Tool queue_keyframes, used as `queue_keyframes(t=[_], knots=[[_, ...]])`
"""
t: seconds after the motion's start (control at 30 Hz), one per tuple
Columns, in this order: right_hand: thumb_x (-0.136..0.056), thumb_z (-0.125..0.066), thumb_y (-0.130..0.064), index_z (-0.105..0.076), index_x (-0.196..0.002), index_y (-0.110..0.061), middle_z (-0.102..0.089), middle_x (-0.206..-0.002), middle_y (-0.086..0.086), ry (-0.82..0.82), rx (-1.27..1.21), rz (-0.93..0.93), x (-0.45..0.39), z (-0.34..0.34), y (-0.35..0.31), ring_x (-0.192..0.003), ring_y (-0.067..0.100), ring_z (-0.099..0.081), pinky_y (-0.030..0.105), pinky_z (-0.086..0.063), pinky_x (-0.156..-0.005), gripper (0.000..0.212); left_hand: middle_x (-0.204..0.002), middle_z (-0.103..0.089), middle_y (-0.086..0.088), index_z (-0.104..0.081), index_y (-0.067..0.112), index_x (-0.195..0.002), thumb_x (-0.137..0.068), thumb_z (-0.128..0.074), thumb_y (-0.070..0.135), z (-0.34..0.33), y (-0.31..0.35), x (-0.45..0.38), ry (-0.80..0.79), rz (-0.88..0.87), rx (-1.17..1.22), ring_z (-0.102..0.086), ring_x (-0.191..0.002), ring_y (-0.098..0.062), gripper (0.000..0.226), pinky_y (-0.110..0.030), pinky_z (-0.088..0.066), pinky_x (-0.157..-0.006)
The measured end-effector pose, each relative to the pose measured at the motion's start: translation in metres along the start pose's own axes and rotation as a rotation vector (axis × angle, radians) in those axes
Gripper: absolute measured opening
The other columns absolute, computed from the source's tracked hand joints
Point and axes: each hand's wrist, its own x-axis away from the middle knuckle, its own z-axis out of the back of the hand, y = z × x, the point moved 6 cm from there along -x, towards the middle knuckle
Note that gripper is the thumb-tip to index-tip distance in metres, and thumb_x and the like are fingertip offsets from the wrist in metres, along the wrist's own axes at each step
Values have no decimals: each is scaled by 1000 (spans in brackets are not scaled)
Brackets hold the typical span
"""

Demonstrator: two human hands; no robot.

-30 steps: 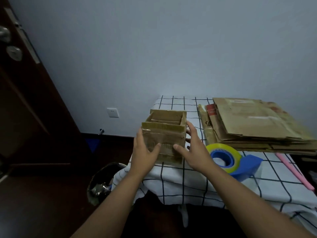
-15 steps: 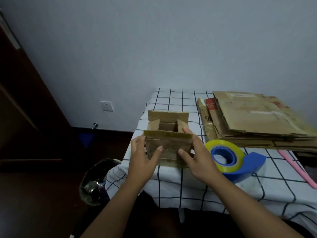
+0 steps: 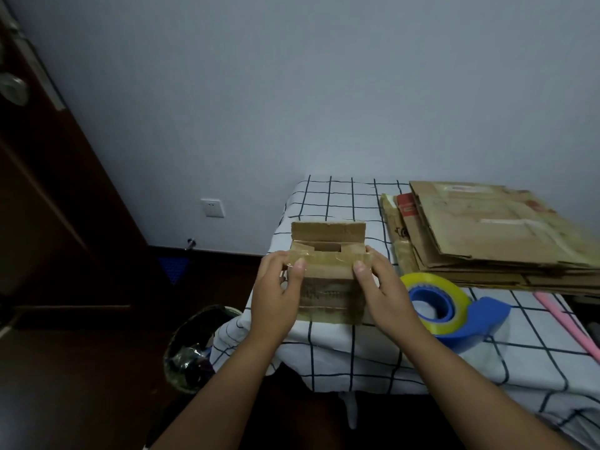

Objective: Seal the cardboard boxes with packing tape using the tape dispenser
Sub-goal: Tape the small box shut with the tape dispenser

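The small cardboard box [image 3: 328,280] stands on the checked tablecloth [image 3: 324,196] directly between the two hands. The left hand [image 3: 276,297] holds the box's left side, thumb laid over the near top flap and fingers curled round the left edge. The right hand [image 3: 383,293] mirrors it on the right side, thumb pressing the same flap down and fingers wrapped behind the right corner. The near flap is folded almost flat; the far flap stands upright, so the top remains open in the middle. The box's long axis runs left to right, across the line of the forearms. The tape dispenser [image 3: 454,306], blue with a yellow-edged roll, lies just beside the right hand on its outer side, well apart from the left hand. The right hand is judged the nearer one to take it, while the left keeps the flaps closed. A stack of flattened cardboard [image 3: 487,228] lies beyond the dispenser
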Motion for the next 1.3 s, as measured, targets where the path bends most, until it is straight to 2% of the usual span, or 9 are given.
queue_keyframes(t=[0.1, 0.2, 0.37, 0.43, 0.67, 0.83, 0.97, 1.13, 1.3], knots=[[-99, -57, -36, -46, -129, -43, -52, -124, -32, 21, -22, -60, -3, 2, 7, -114, -13, -51, 8, -45, -87, 33, -105, -56, 15, -54, 37, -99, -93, -61, 38, -1, -8, -5, 1, 119, 32, -58, -96, -3, 9, -29, -54, -74], [-96, -64, -34, -27, -145, -40, -44, -129, -32, 26, -43, -121, -6, 4, 15, -104, -26, -48, 1, -42, -76, 62, -120, -54, 6, -44, 39, -116, -91, -65, 29, -2, -12, -10, -53, 197, 49, -57, -102, -6, 34, -33, -57, -78], [-97, -61, -27, -3, -158, -34, -13, -163, -16, -47, 114, -63, -19, 3, 1, -145, 6, -26, 31, -32, -114, 85, -153, -26, 14, -15, 39, -152, -87, -59, 16, -8, 6, -32, -211, 38, -152, -25, -140, -9, 82, -31, -26, -110], [-94, -59, -21, -1, -159, -34, -9, -164, -16, -81, 205, -1, -25, 4, -9, -148, 4, -16, 24, -21, -114, 88, -157, -25, 9, -22, 33, -153, -85, -59, 11, -13, 12, -40, -288, -21, -187, -24, -143, -11, 80, -34, -26, -114], [-98, -59, -37, -27, -156, -27, -29, -154, -12, -92, 386, 146, -26, 13, -18, -135, 5, -33, 24, -35, -105, 66, -130, -40, 14, -48, 35, -133, -85, -58, 10, -9, 19, -33, -235, -130, -219, -46, -110, 10, 54, -9, -39, -83], [-96, -55, -50, -52, -143, -20, -39, -146, -13, -124, 472, 133, -17, 13, -7, -124, 12, -48, 33, -46, -98, 55, -132, -46, 14, -62, 23, -127, -95, -59, 38, -12, 13, -19, -237, -123, -298, -46, -113, 3, 35, -27, -48, -94], [-96, -53, -54, -39, -151, -24, -22, -157, -16, -187, 563, 161, -10, 9, -1, -131, 13, -41, 33, -45, -100, 64, -153, -29, 15, -48, 27, -142, -81, -47, 73, -17, 8, -6, -337, -129, -403, -36, -128, 1, 77, -23, -38, -98], [-99, -51, -45, -24, -155, -32, -9, -163, -18, -178, 647, 176, -1, 6, -1, -134, 17, -40, 36, -47, -98, 63, -156, -29, 9, -50, 30, -141, -90, -62, 48, -19, 10, -4, -317, -153, -460, -46, -128, -15, 55, -29, -45, -89], [-99, -51, -49, -10, -158, -34, -8, -165, -16, -161, 531, 133, 6, 39, 1, -147, 8, -18, 30, -26, -115, 73, -156, -31, 4, -51, 26, -141, -92, -64, 40, -19, 14, -8, -296, -159, -500, -47, -128, -20, 53, -32, -47, -89]])
